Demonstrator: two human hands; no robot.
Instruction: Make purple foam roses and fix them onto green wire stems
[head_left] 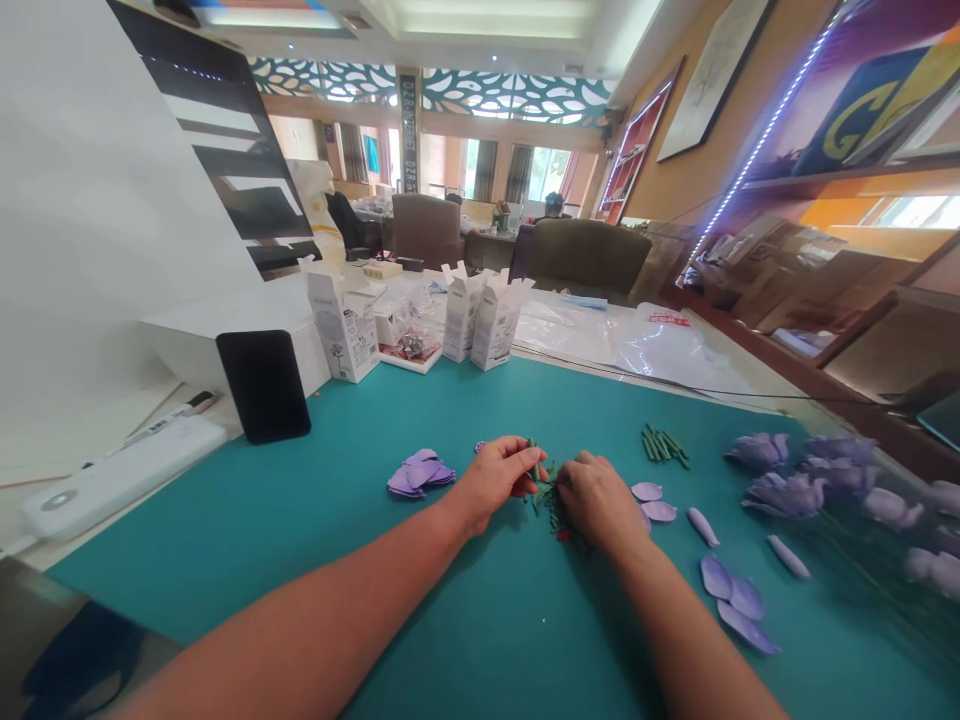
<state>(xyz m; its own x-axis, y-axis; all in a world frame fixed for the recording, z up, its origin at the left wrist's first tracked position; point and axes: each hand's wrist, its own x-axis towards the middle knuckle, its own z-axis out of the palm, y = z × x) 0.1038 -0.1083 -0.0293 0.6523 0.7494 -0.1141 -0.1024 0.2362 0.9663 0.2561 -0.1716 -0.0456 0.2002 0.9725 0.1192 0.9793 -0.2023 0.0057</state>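
1. Well, my left hand (499, 475) pinches a green stem piece (534, 462) above the middle of the mat (585, 415).
2. My right hand (600, 500) curls low over green scraps (553, 512) mid-mat; whether its fingertips grip any, I cannot tell.
3. Cut stems (663, 446) and purple petals (717, 578) lie on the mat's right part.
4. Cartons (495, 325) stand along its far edge, their print too small to read.
5. Beyond the mat, a pillar (409, 130) partly reads "DZR".
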